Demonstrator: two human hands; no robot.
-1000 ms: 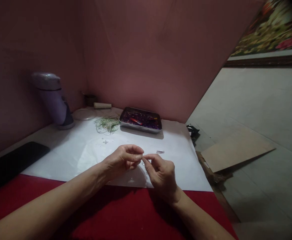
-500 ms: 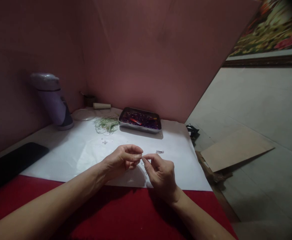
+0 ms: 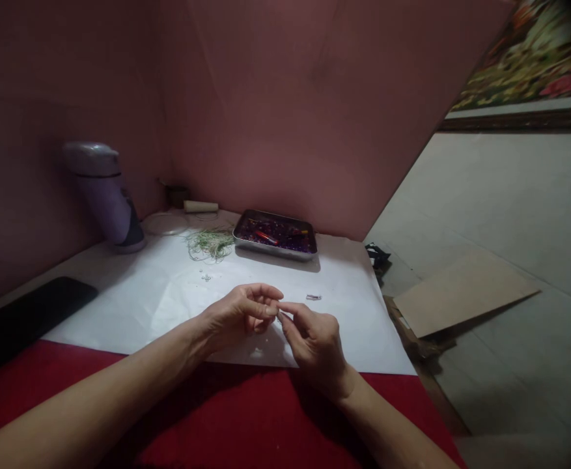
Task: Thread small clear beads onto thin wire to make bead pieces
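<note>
My left hand is closed in a pinch above the white sheet, thumb against forefinger. My right hand meets it, thumb and forefinger pinched at the left fingertips. Whatever the fingers hold is too small to make out. Tiny clear bits lie on the sheet to the left. A small slim silvery piece rests just beyond my right hand. Farther back stands a metal tray of dark purple beads, with a red-handled tool lying on them. Beside it is a tangle of green thread.
A purple flask stands at the back left, near a clear round lid and a pale cylinder. A black phone-like slab lies at left. Red cloth covers the near edge. Cardboard leans at right.
My fingertips have drawn slightly closer together, the right forefinger now against the left fingers. The whole view has shifted a little; the things on the sheet stay in place.
</note>
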